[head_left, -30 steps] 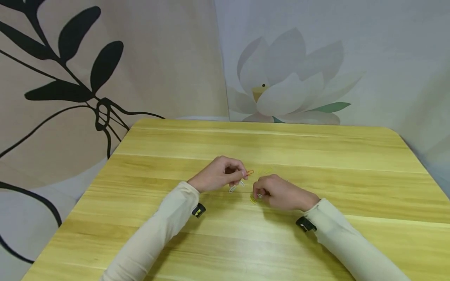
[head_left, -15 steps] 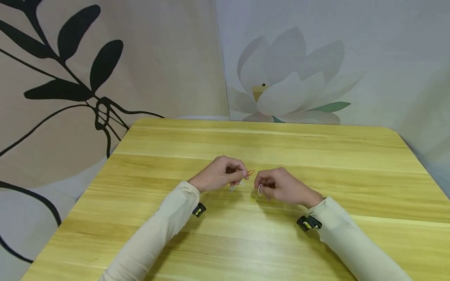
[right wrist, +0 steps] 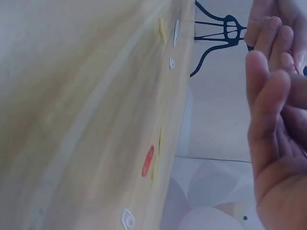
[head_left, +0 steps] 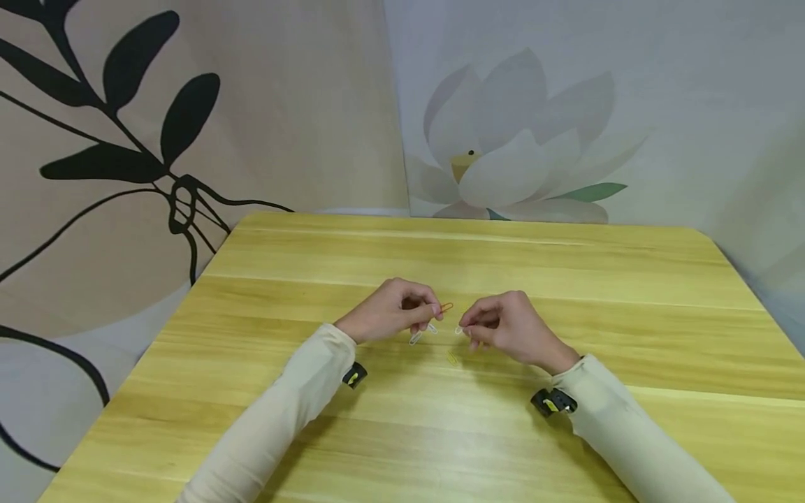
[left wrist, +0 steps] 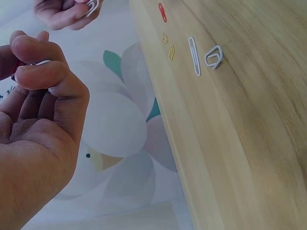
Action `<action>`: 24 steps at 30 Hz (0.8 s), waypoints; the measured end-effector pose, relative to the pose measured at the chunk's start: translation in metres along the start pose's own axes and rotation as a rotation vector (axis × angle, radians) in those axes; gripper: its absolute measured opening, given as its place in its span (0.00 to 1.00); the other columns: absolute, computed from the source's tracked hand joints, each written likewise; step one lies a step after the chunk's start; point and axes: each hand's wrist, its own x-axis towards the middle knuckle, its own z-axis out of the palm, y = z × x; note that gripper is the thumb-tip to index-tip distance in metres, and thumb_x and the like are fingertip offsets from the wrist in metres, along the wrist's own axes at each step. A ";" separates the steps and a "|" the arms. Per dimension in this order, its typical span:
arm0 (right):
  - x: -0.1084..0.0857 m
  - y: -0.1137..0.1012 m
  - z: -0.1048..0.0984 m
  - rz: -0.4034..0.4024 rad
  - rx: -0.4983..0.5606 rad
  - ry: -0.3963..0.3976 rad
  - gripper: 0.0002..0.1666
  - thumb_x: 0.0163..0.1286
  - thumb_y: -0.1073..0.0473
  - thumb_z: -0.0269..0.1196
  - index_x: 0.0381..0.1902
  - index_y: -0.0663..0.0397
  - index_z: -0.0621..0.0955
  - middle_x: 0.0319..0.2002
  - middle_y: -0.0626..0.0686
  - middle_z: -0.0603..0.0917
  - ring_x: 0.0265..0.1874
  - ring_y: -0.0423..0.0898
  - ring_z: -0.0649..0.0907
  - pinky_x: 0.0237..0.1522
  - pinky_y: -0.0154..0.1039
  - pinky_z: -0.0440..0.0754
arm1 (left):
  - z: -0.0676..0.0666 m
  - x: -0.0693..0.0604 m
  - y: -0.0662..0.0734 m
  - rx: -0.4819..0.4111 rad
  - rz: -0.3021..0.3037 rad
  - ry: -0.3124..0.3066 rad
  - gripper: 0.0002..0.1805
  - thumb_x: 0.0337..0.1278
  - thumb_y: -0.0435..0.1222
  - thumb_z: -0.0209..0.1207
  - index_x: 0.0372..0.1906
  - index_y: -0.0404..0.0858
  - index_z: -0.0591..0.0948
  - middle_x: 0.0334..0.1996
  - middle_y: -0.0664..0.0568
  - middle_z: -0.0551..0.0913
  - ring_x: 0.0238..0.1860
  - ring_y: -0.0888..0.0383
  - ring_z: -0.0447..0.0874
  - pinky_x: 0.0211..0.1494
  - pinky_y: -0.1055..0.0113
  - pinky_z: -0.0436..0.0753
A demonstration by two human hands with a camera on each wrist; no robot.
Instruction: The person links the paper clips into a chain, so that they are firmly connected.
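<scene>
My left hand (head_left: 402,307) pinches an orange-red paper clip (head_left: 447,307) between thumb and index finger, its looped end poking out to the right. Facing it across a small gap, my right hand (head_left: 509,325) pinches a white paper clip (head_left: 459,330), which also shows in the left wrist view. The two clips are apart, above the table. In the right wrist view, the right hand's fingers (right wrist: 268,115) hide the white clip. Below the left hand lie two white paper clips, one longish (left wrist: 194,56) and one angular (left wrist: 214,57). A yellow paper clip (head_left: 451,357) lies between the hands.
On the wooden table (head_left: 402,433) lie more loose clips: a red one (right wrist: 147,161) with yellow ones (right wrist: 160,141) beside it, and a white one (right wrist: 127,219). A patterned backdrop (head_left: 302,105) stands behind the table's far edge.
My right hand has risen from the table with the white paper clip and turned it from hanging down to pointing left. The left hand has stayed nearly still, holding the orange-red clip.
</scene>
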 end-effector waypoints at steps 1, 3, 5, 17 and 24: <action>0.000 0.000 0.000 -0.010 -0.008 0.008 0.04 0.66 0.69 0.65 0.37 0.61 0.87 0.29 0.60 0.90 0.24 0.54 0.88 0.27 0.40 0.86 | 0.000 0.000 0.000 -0.003 -0.002 0.000 0.11 0.74 0.32 0.51 0.39 0.37 0.84 0.25 0.45 0.79 0.32 0.29 0.77 0.35 0.49 0.82; 0.000 -0.002 0.002 -0.042 -0.041 0.022 0.04 0.65 0.71 0.66 0.36 0.61 0.87 0.29 0.60 0.90 0.23 0.52 0.88 0.27 0.37 0.86 | 0.001 0.000 0.000 -0.009 -0.002 -0.001 0.11 0.74 0.32 0.51 0.39 0.36 0.84 0.25 0.47 0.78 0.32 0.29 0.76 0.35 0.49 0.82; -0.001 -0.003 0.004 -0.083 -0.081 0.034 0.04 0.63 0.71 0.67 0.34 0.60 0.86 0.28 0.59 0.90 0.22 0.50 0.88 0.27 0.34 0.85 | 0.001 0.000 0.000 -0.012 0.000 -0.003 0.11 0.74 0.32 0.51 0.40 0.35 0.84 0.25 0.48 0.78 0.32 0.29 0.76 0.34 0.49 0.83; -0.003 -0.010 0.010 -0.354 -0.367 0.173 0.10 0.56 0.71 0.74 0.31 0.56 0.83 0.26 0.47 0.85 0.23 0.31 0.79 0.27 0.25 0.81 | 0.002 0.001 0.001 -0.014 0.008 -0.007 0.11 0.74 0.32 0.51 0.38 0.37 0.83 0.26 0.40 0.79 0.32 0.28 0.76 0.32 0.52 0.82; 0.000 -0.009 0.012 -0.464 -0.398 0.297 0.12 0.57 0.72 0.72 0.31 0.56 0.80 0.25 0.47 0.80 0.22 0.32 0.74 0.24 0.24 0.76 | 0.001 0.001 0.002 -0.012 0.015 -0.013 0.11 0.74 0.32 0.50 0.38 0.35 0.83 0.24 0.47 0.78 0.30 0.31 0.76 0.31 0.56 0.81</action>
